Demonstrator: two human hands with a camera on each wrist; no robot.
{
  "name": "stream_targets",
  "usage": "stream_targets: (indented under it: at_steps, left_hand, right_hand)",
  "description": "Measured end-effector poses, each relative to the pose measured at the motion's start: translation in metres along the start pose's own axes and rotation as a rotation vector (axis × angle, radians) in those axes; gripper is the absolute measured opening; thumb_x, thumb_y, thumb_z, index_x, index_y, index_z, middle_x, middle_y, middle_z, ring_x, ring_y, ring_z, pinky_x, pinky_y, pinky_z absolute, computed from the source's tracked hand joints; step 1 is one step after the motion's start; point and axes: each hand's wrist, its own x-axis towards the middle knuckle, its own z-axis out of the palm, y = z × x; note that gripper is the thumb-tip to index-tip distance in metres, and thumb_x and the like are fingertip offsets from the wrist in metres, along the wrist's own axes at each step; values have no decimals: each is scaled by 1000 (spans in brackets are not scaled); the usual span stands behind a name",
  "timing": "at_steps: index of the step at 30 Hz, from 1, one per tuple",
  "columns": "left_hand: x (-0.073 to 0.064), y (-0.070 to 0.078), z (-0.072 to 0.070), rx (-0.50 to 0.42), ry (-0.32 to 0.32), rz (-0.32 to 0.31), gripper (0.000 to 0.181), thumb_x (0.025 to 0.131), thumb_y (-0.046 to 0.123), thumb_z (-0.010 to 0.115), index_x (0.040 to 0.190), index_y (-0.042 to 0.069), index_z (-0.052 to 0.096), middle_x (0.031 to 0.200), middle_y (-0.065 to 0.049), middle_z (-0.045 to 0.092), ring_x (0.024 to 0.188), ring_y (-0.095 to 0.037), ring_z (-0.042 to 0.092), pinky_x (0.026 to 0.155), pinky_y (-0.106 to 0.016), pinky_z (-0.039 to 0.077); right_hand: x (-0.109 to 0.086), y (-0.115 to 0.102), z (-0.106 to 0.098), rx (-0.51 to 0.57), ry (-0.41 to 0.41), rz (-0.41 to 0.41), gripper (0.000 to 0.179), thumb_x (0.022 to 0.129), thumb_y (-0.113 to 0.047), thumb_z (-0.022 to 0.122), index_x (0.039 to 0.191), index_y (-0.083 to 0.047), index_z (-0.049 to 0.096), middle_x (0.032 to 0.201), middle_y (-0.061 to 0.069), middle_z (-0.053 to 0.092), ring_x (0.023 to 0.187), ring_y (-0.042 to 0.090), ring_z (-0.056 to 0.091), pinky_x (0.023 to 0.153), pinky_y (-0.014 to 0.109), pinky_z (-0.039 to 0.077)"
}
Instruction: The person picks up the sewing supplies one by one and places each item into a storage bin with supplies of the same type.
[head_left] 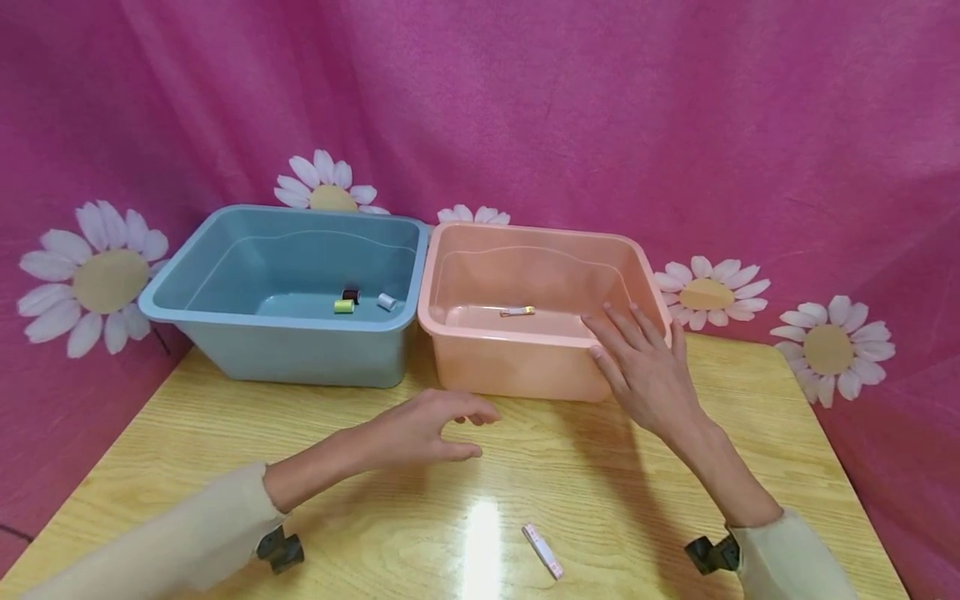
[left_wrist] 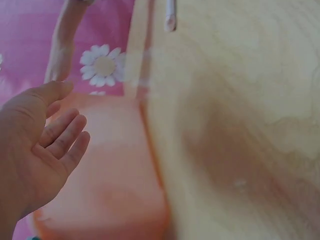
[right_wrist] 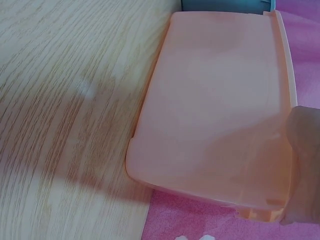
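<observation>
My left hand (head_left: 427, 425) hovers over the table in front of the bins, fingers loosely bent and thumb apart, holding nothing. My right hand (head_left: 648, 375) reaches over the front right corner of the pink bin (head_left: 517, 367), fingers spread and nothing in its grasp. Inside that bin lies a small flat bundle (head_left: 517, 312), whitish with yellow ends. A narrow white-and-pink folded strip, like a tape measure (head_left: 542, 552), lies near the table's front edge. The blue bin (head_left: 300, 350) holds a yellow-green thread spool (head_left: 343, 307), a dark spool (head_left: 351, 295) and a white spool (head_left: 386, 302).
Both bins stand side by side at the back of the wooden table (head_left: 420, 517), their rims close together. Behind them hangs a pink cloth (head_left: 525, 108) with white daisies. Each sleeve has a black wrist mount (head_left: 280, 550) near its cuff.
</observation>
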Motion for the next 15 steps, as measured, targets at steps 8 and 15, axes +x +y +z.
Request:
stream_targets:
  at_steps: [8,15]
  left_hand:
    - [11,-4,36,-73,-116,17,40,91,20,76,128,9,64,124,-3,66,113,-8,58,95,-26,47]
    - [15,-6,66,-101,-235,64,35,95,20,71,128,10,64,124,1,65,112,-6,59,93,-20,46]
  right_hand:
    - [-1,1,0,1,4,1,44,103,-32,54,146,-25,51,150,11,46,140,41,34,107,74,9]
    - [0,1,0,14,16,-3,44,103,-32,53,146,-24,52,151,10,46,139,41,35,108,73,8]
